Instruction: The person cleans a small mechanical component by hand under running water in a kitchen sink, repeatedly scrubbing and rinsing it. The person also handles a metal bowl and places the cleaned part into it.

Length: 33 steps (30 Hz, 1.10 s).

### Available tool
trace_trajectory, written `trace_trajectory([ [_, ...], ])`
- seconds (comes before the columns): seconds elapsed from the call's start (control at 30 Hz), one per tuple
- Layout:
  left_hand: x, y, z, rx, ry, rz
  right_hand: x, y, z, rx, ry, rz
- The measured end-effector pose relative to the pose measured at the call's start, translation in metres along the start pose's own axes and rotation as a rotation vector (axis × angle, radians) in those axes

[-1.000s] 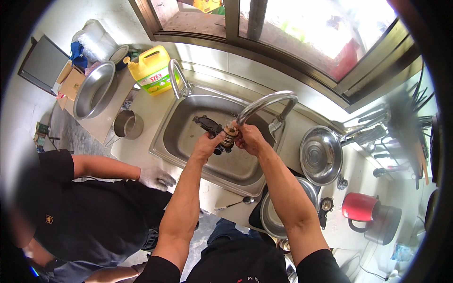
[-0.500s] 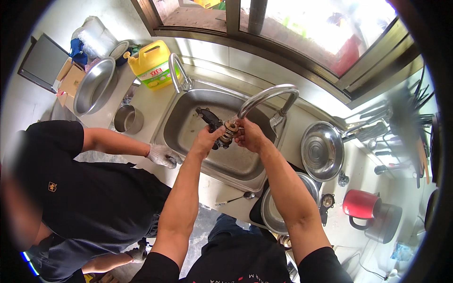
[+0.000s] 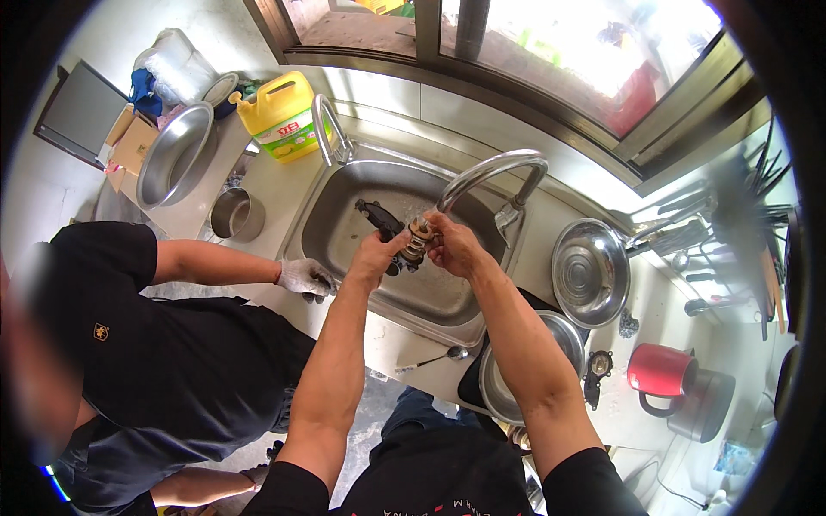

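Observation:
Over the sink (image 3: pixel 344 297), my left hand (image 3: pixel 381 258) is closed around a black metal part with a brass-coloured, spring-like end (image 3: pixel 418 240). The black arm of this part sticks out to the far left, above the basin. My right hand (image 3: pixel 454 247) pinches the brass-coloured end from the right, its fingertips partly hidden behind it. Both hands are directly beneath the spout of the curved chrome tap (image 3: pixel 490 165); whether water runs from it I cannot tell for certain.
A co-worker's gloved hand (image 3: pixel 305 278) rests by the sink's left edge. A second tap (image 3: pixel 325 129) and a yellow jug (image 3: pixel 280 119) stand far left. Steel bowls (image 3: pixel 590 273), a similar black part (image 3: pixel 597 367) and a red kettle (image 3: pixel 661 370) are right. A spoon (image 3: pixel 456 353) lies in front.
The co-worker's gloved hand has shifted slightly and its fingers have curled. My hands keep their hold on the black part in nearly the same place.

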State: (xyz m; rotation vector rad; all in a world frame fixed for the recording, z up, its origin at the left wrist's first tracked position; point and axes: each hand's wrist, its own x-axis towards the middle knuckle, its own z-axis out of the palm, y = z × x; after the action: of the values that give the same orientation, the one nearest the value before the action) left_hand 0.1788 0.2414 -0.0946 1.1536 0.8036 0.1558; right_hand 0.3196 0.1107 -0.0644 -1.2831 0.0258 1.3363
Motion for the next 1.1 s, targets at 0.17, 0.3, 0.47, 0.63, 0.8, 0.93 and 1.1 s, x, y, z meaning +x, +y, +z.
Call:
trace_trajectory([
  [0.17,-0.001,-0.004,-0.003,0.001,-0.005,-0.033,-0.002,-0.001,0.003,-0.013,0.042,0.062],
  [0.3,-0.010,0.016,0.005,-0.089,-0.048,-0.123,0.000,-0.003,0.000,-0.003,0.025,0.125],
  [0.47,0.000,0.011,0.004,-0.218,-0.094,-0.127,-0.001,-0.009,0.002,0.108,0.030,0.184],
  [0.63,-0.001,0.015,0.012,-0.193,-0.076,-0.087,0.002,-0.009,-0.003,0.108,0.032,0.157],
  [0.8,0.001,0.018,0.014,-0.116,-0.071,-0.101,0.000,-0.011,-0.007,0.113,0.044,0.130],
  [0.93,0.004,0.021,0.017,-0.059,-0.070,-0.107,-0.007,-0.016,-0.005,0.137,0.044,0.112],
  [1.1,0.007,0.023,0.019,-0.086,-0.071,-0.098,-0.011,-0.020,-0.002,0.108,0.067,0.092],
])
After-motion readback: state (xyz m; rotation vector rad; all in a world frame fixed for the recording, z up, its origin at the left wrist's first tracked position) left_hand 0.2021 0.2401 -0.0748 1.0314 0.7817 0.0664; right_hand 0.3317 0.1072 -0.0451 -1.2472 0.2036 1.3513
